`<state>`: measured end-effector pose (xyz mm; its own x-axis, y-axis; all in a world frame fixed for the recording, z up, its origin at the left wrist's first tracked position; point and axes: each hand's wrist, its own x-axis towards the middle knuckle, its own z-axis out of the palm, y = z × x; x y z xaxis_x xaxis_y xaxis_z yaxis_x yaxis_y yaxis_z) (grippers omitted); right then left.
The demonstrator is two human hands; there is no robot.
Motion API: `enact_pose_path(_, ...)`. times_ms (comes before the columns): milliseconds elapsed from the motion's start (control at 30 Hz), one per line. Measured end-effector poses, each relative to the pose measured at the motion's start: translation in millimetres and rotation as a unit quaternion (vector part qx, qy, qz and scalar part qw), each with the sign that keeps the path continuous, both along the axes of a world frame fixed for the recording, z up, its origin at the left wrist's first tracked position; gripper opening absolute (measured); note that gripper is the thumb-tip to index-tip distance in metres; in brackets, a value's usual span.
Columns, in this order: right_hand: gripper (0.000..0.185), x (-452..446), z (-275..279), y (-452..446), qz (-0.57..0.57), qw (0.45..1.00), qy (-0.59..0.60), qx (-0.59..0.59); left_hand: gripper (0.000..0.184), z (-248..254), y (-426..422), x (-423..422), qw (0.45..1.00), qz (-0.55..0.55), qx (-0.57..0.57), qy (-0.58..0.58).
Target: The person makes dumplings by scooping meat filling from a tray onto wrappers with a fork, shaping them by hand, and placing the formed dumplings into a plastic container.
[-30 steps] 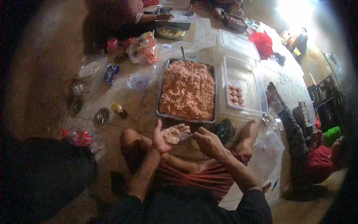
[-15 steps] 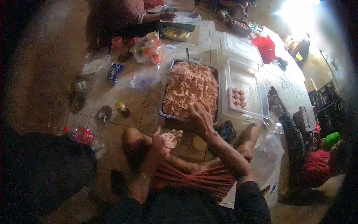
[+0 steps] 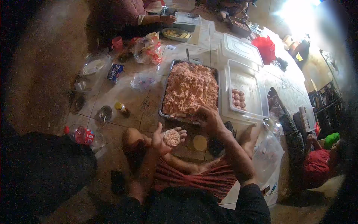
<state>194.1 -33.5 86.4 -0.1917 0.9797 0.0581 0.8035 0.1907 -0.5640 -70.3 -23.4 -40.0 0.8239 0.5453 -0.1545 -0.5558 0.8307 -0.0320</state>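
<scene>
Near side of tray (image 3: 161, 112): left hand (image 3: 159, 142), grip spread palm-up so mince disc (image 3: 172, 137) lies supported. Right hand (image 3: 210, 120), at near rim: grip closed round fork (image 3: 184, 115), tines towards mixture (image 3: 192, 87).

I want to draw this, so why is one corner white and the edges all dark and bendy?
Head view: glare whitens the upper right, beyond the red bag; head view: edges fade to black and floor lines curve, probably a wide lens; head view: the right hand looks a bit blurry.

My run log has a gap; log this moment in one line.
left hand: patty on palm | right hand: fork at tray | clear box: balls
</scene>
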Motion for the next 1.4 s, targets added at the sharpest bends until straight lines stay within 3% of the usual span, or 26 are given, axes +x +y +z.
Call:
enact_pose_path(100, 0.041, 0.2, -6.9, -9.5, 0.026, 0.994, 0.060, -0.083, 0.098, 22.6, 5.3, 6.4, 0.999, -0.019, -0.004, 0.030)
enact_pose_path(133, 0.027, 1.4, -32.0, -11.4, 0.033, 0.997, 0.062, 0.036, 0.097, 22.5, 7.4, 9.9, 0.999, -0.022, -0.006, 0.045)
enact_pose_path(200, 0.014, 0.7, -58.0, -9.0, 0.039, 0.985, 0.063, 0.159, 0.097, 18.1, 8.7, 14.1, 0.998, -0.026, -0.005, 0.060)
enact_pose_path(300, 0.016, -7.0, -72.0, 2.5, -0.028, 0.986, 0.062, 0.155, 0.095, 6.8, 3.0, 13.0, 0.999, -0.032, -0.021, 0.020)
enact_pose_path(333, 0.035, -11.0, -73.5, 11.0, -0.031, 0.997, 0.051, 0.054, 0.094, 3.1, 0.5, 10.0, 0.999, -0.049, 0.002, 0.016)
enact_pose_path(400, 0.055, -12.3, -96.7, 19.8, -0.033, 0.998, 0.040, -0.047, 0.093, -4.5, -5.7, 8.0, 0.997, -0.066, 0.025, 0.013)
enact_pose_path(433, 0.052, -15.6, -104.3, 23.5, -0.039, 0.998, 0.003, -0.041, 0.092, -8.5, -8.9, 8.7, 0.998, -0.057, 0.019, 0.037)
enact_pose_path(567, 0.041, -41.8, -41.6, 25.3, -0.068, 0.979, -0.133, 0.137, 0.090, -38.7, -9.1, 3.4, 0.989, -0.014, -0.018, 0.149)
enact_pose_path(633, 0.035, -34.0, -64.6, 43.3, -0.052, 0.960, -0.189, 0.200, 0.091, -35.5, -12.8, 2.9, 0.987, 0.005, -0.005, 0.161)
enact_pose_path(700, 0.031, -42.6, -46.4, 41.7, -0.040, 0.932, -0.245, 0.263, 0.092, -29.9, -15.1, 1.2, 0.985, 0.019, 0.012, 0.173)
enact_pose_path(800, 0.030, -67.1, -9.1, 36.7, -0.047, 0.968, -0.165, 0.182, 0.089, -23.5, -11.6, -2.2, 0.982, -0.009, 0.039, 0.183)
enact_pose_path(867, 0.046, -73.4, -5.8, 41.0, -0.009, 0.958, -0.286, 0.012, 0.083, -24.9, -12.6, -2.2, 0.990, -0.016, 0.040, 0.136)
enact_pose_path(933, 0.042, -61.7, -58.1, 50.6, 0.010, 0.970, -0.244, 0.007, 0.081, -22.8, -12.5, -2.5, 0.990, -0.009, 0.022, 0.139)
enact_pose_path(1033, 0.037, -29.9, -154.6, 73.4, 0.000, 0.994, -0.034, 0.107, 0.081, -29.8, -13.5, -3.8, 0.985, 0.006, 0.036, 0.171)
enact_pose_path(1100, 0.033, -30.1, -122.4, 67.3, -0.072, 0.996, 0.045, -0.038, 0.083, -53.3, -4.4, -6.4, 0.977, 0.018, 0.070, 0.199)
enact_pose_path(1167, 0.022, -25.6, -66.8, 45.3, -0.038, 0.990, 0.010, 0.137, 0.094, -91.7, 6.8, -10.3, 0.996, -0.028, 0.073, -0.033)
enact_pose_path(1200, 0.019, -26.7, -37.9, 34.9, -0.028, 0.981, -0.003, 0.194, 0.094, -68.5, 2.6, -9.8, 0.997, -0.027, 0.070, -0.032)
enact_pose_path(1267, 0.014, -29.2, 4.6, 24.9, 0.040, 0.995, 0.055, 0.074, 0.100, 11.5, -1.2, -5.4, 0.996, 0.026, 0.038, 0.083)
enact_pose_path(1300, 0.014, -25.6, 3.5, 21.0, 0.048, 0.997, 0.064, -0.004, 0.100, 19.3, 2.0, -5.1, 0.996, 0.025, 0.037, 0.083)
enact_pose_path(1400, 0.014, -29.4, 2.5, -1.8, 0.111, 0.993, 0.047, 0.006, 0.104, 31.6, 9.2, -2.0, 1.000, -0.024, 0.018, 0.001)
